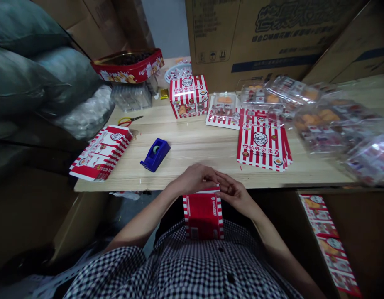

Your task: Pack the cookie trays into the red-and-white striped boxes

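Observation:
A red paper box (203, 214) with red-and-white striped edges stands against my body, just in front of the table edge. My left hand (196, 178) is curled over its top end, with the fingertips pressed at the upper edge. From the other side my right hand (237, 194) grips the upper right corner, its fingers bent in towards the left hand. Part of the box's top is hidden behind the fingers. A blue tape dispenser (155, 154) sits on the table beyond my left hand. Beyond my right hand lies a stack of flat striped boxes (262, 145).
Another flat stack (101, 151) lies at the table's left, near yellow-handled scissors (129, 120). A finished-looking striped box (189, 97) stands at the back beside a red tin (129, 68). Clear toy packs (322, 120) pile up right. Large cartons (266, 41) rise behind.

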The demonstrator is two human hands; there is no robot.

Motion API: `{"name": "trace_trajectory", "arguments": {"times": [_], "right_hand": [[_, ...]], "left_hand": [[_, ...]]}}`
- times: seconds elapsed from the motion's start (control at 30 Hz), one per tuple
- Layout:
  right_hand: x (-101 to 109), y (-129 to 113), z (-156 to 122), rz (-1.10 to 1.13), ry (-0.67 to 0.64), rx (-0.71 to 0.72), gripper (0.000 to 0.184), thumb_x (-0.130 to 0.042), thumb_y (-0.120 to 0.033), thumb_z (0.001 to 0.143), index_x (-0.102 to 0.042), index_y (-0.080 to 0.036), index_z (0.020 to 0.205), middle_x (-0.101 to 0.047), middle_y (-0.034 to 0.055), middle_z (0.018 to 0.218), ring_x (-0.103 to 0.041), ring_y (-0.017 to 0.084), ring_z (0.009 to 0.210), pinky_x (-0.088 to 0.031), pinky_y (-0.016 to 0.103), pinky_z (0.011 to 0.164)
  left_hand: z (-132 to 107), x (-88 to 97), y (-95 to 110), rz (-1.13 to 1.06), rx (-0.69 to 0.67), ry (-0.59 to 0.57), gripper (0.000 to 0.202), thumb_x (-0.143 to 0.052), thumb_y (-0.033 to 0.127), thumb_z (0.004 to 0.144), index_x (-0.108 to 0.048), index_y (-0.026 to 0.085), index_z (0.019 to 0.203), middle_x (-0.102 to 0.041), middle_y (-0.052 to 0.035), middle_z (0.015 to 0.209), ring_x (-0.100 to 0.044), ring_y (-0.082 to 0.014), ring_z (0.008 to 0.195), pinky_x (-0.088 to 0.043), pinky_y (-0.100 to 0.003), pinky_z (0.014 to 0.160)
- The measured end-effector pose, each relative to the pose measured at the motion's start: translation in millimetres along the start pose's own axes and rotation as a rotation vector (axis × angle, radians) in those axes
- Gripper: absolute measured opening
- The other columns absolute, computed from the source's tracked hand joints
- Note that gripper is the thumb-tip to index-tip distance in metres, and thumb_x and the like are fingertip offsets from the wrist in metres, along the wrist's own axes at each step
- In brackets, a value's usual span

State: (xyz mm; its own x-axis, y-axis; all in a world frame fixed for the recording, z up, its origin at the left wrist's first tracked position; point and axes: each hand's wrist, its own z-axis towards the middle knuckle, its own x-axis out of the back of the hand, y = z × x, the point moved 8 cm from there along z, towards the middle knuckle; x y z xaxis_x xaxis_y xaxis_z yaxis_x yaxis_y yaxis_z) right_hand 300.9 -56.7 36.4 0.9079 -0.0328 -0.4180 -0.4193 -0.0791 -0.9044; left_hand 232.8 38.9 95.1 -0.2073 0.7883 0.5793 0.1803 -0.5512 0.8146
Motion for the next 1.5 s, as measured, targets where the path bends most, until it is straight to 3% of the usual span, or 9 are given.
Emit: {"name": "trace_trajectory", "arguments": {"times": [0.17, 0.3, 0.37, 0.6, 0.8, 0.93, 1.1, 1.27, 1.5], "right_hand": [[4, 1, 0, -0.028, 0.057, -0.02, 0.066, -0.079, -0.034, 0.081, -0.053, -0.035, 0.142, -0.056, 0.0052, 0.148, -0.058, 0.024, 0.131, -0.044, 0.047, 0.113], [10, 3, -5, -0.045, 0.131, -0.012, 0.055, -0.081, -0.036, 0.08, -0.063, -0.032, 0.132, -0.062, 0.0056, 0.141, -0.059, 0.024, 0.13, -0.043, 0.046, 0.113], [11, 4, -7, -0.053, 0.152, -0.014, 0.048, -0.08, -0.037, 0.08, -0.067, -0.031, 0.126, -0.065, 0.0056, 0.137, -0.061, 0.025, 0.127, -0.045, 0.046, 0.112], [6, 3, -7, -0.058, 0.158, -0.024, 0.048, -0.082, -0.039, 0.078, -0.069, -0.03, 0.123, -0.07, 0.0054, 0.129, -0.064, 0.024, 0.124, -0.046, 0.047, 0.111], [9, 0, -8, -0.086, 0.16, -0.019, 0.046, -0.079, -0.041, 0.081, -0.069, -0.031, 0.124, -0.068, 0.0058, 0.133, -0.062, 0.025, 0.126, -0.044, 0.048, 0.113], [17, -4, -14, -0.14, 0.181, -0.015, 0.039, -0.077, -0.044, 0.082, -0.072, -0.031, 0.118, -0.068, 0.006, 0.133, -0.062, 0.025, 0.126, -0.045, 0.047, 0.111], [27, -10, -15, -0.192, 0.162, -0.094, 0.033, -0.078, -0.046, 0.081, -0.077, -0.026, 0.107, -0.076, 0.0079, 0.117, -0.071, 0.026, 0.108, -0.054, 0.046, 0.101], [29, -16, -7, -0.283, 0.086, -0.14, 0.031, -0.077, -0.046, 0.082, -0.078, -0.025, 0.105, -0.077, 0.0084, 0.113, -0.073, 0.026, 0.102, -0.054, 0.044, 0.098], [24, -12, -11, -0.318, 0.165, -0.11, 0.029, -0.077, -0.048, 0.081, -0.079, -0.026, 0.099, -0.078, 0.0073, 0.111, -0.073, 0.027, 0.102, -0.055, 0.046, 0.097]], "left_hand": [[2, 2.1, 5, -0.037, -0.022, -0.036, 0.012, -0.067, 0.023, 0.086, -0.078, 0.025, 0.086, -0.077, -0.0017, 0.089, -0.069, -0.0152, 0.077, -0.048, -0.027, 0.073], [-6, 1.5, 18, -0.154, -0.107, -0.128, 0.024, -0.058, 0.022, 0.094, -0.076, 0.028, 0.108, -0.076, -0.0059, 0.111, -0.069, -0.0178, 0.103, -0.049, -0.031, 0.091], [-11, 0.8, 19, -0.167, -0.11, -0.135, 0.026, -0.055, 0.025, 0.097, -0.074, 0.029, 0.116, -0.074, -0.0074, 0.116, -0.067, -0.0178, 0.107, -0.048, -0.031, 0.093], [-14, 1.8, 3, -0.093, 0.003, 0.009, 0.017, -0.066, 0.034, 0.091, -0.078, 0.025, 0.098, -0.075, -0.0052, 0.095, -0.068, -0.016, 0.086, -0.048, -0.029, 0.079], [-13, -4.2, 0, -0.145, -0.015, -0.043, 0.021, -0.067, 0.034, 0.09, -0.077, 0.025, 0.106, -0.076, -0.0067, 0.101, -0.068, -0.0174, 0.09, -0.049, -0.03, 0.082], [-29, -5.0, -20, -0.293, 0.117, 0.029, 0.027, -0.071, 0.031, 0.087, -0.075, 0.023, 0.112, -0.076, -0.0072, 0.105, -0.069, -0.0193, 0.094, -0.051, -0.033, 0.086], [-60, -9.1, -42, -0.444, 0.256, 0.118, 0.035, -0.075, 0.032, 0.082, -0.072, 0.02, 0.115, -0.075, -0.0074, 0.108, -0.069, -0.0203, 0.096, -0.052, -0.033, 0.088], [-82, -12.9, -49, -0.727, 0.292, 0.155, 0.045, -0.074, 0.031, 0.084, -0.066, 0.016, 0.126, -0.074, -0.0104, 0.114, -0.071, -0.0201, 0.1, -0.054, -0.032, 0.091], [-99, -8.3, -54, -0.631, 0.342, 0.235, 0.043, -0.075, 0.037, 0.082, -0.072, 0.018, 0.121, -0.076, -0.0102, 0.112, -0.072, -0.024, 0.102, -0.055, -0.039, 0.094]]}}
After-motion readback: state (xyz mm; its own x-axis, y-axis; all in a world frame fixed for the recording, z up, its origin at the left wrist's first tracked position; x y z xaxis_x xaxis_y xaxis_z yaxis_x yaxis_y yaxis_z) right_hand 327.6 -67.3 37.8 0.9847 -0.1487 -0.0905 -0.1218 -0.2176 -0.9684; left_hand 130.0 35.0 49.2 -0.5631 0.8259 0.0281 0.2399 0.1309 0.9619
